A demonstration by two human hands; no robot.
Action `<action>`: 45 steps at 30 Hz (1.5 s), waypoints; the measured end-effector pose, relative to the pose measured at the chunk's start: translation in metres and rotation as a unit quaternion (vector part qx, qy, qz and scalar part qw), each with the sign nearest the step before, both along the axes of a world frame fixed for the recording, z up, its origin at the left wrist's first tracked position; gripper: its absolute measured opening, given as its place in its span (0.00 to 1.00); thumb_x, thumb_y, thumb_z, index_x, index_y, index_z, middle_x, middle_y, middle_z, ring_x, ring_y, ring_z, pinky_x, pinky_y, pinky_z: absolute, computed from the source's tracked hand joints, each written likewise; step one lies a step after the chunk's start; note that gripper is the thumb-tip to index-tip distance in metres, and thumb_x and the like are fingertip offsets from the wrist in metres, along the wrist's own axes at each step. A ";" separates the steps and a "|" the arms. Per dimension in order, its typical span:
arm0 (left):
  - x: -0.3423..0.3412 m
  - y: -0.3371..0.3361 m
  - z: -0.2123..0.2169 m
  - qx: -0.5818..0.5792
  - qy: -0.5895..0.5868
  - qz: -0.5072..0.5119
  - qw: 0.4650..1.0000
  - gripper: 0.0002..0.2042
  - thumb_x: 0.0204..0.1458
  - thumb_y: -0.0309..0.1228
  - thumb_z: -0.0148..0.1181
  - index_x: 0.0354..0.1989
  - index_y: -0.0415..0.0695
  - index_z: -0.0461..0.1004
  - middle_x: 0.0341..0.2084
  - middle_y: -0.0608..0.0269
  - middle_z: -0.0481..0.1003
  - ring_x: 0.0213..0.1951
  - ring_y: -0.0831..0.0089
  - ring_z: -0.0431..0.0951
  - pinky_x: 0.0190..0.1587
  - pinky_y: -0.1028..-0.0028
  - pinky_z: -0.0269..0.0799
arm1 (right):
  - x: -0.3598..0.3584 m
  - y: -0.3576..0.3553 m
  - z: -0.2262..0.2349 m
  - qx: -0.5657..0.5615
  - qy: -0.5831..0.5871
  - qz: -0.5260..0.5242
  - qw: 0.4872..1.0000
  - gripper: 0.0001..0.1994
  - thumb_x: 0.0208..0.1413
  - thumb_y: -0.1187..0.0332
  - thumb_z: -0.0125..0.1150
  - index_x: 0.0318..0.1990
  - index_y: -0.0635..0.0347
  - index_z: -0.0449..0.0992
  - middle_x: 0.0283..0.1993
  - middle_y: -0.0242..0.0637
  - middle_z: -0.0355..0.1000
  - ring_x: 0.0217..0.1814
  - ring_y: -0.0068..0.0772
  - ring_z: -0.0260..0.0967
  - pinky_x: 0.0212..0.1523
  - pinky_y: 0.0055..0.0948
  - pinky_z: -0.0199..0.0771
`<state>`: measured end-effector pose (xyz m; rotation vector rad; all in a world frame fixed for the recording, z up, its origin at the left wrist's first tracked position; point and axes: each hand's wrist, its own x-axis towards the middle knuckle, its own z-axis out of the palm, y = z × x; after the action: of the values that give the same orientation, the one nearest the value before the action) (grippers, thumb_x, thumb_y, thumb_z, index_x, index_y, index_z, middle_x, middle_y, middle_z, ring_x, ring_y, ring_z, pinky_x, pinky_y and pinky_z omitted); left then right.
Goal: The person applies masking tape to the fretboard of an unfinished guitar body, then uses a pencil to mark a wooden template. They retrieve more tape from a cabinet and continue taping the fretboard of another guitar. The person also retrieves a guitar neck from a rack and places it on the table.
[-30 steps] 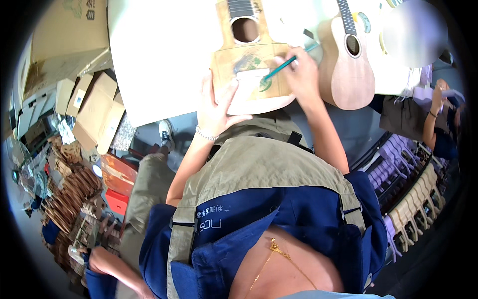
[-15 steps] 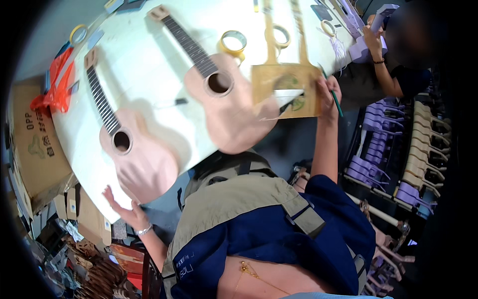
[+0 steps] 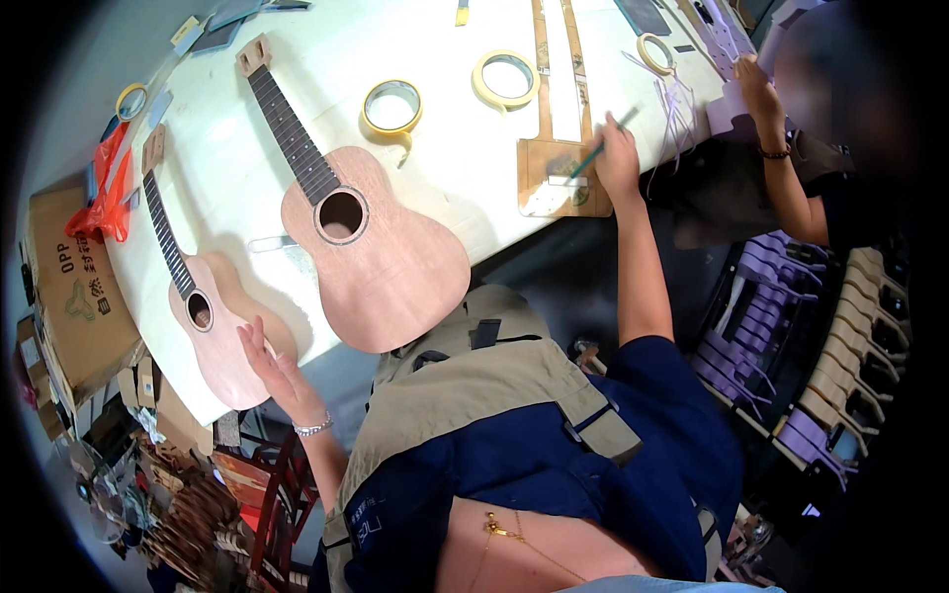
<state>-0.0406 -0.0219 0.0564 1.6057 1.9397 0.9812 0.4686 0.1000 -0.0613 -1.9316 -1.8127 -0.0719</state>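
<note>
My right hand (image 3: 618,163) is closed around a slim green pencil (image 3: 590,158), which slants over a brown template (image 3: 534,188). The template has two long straps or arms and lies at the table's near edge, a small white piece on its face. My left hand (image 3: 284,378) is open, fingers stretched, in front of the lower body of the left ukulele (image 3: 215,346); I cannot tell whether it touches the wood. Between my hands rests a second unfinished ukulele (image 3: 390,257), neck pointing away and its lower end close to my apron.
On the white table (image 3: 435,188) are a yellow tape roll (image 3: 369,119), a cream tape roll (image 3: 534,89) and a smaller roll (image 3: 669,57). A red plastic bag (image 3: 111,188) hangs by a cardboard box (image 3: 74,287). Another person's hand (image 3: 761,99) is at right, above racked purple parts (image 3: 736,346).
The template has gone from beside the middle ukulele, with my right hand at it, to lying on the table. My left hand now overlaps the left ukulele. The whole view has shifted.
</note>
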 end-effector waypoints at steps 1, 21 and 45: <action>0.005 -0.002 -0.002 -0.006 -0.002 0.012 1.000 0.31 0.59 0.47 0.34 0.63 0.33 0.45 0.59 0.46 0.57 0.62 0.55 0.53 0.62 0.62 0.45 | -0.003 0.016 -0.001 -0.019 -0.061 0.033 0.997 0.07 0.43 0.78 0.55 0.32 0.58 0.69 0.34 0.42 0.70 0.45 0.47 0.66 0.46 0.46 0.64; 0.077 0.038 0.003 0.032 -0.208 -0.017 0.977 0.15 0.52 0.26 0.52 0.48 0.35 0.67 0.37 0.56 0.75 0.42 0.70 0.74 0.49 0.73 0.65 | -0.186 0.030 0.080 -0.159 0.880 0.103 0.437 0.16 0.64 0.61 0.35 0.51 0.62 0.60 0.48 0.44 0.66 0.55 0.36 0.62 0.59 0.38 0.63; 0.055 0.043 -0.011 -0.035 -0.285 0.018 0.958 0.07 0.42 0.29 0.66 0.23 0.40 0.76 0.31 0.66 0.63 0.38 0.75 0.64 0.43 0.79 0.60 | -0.248 -0.022 0.125 -0.133 0.580 0.198 0.779 0.14 0.49 0.75 0.57 0.45 0.54 0.73 0.52 0.41 0.69 0.57 0.42 0.63 0.61 0.40 0.53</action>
<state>0.0144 0.0212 0.0453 1.0877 1.5822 1.2120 0.2204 0.0784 0.0632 -1.1359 -1.2633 1.2795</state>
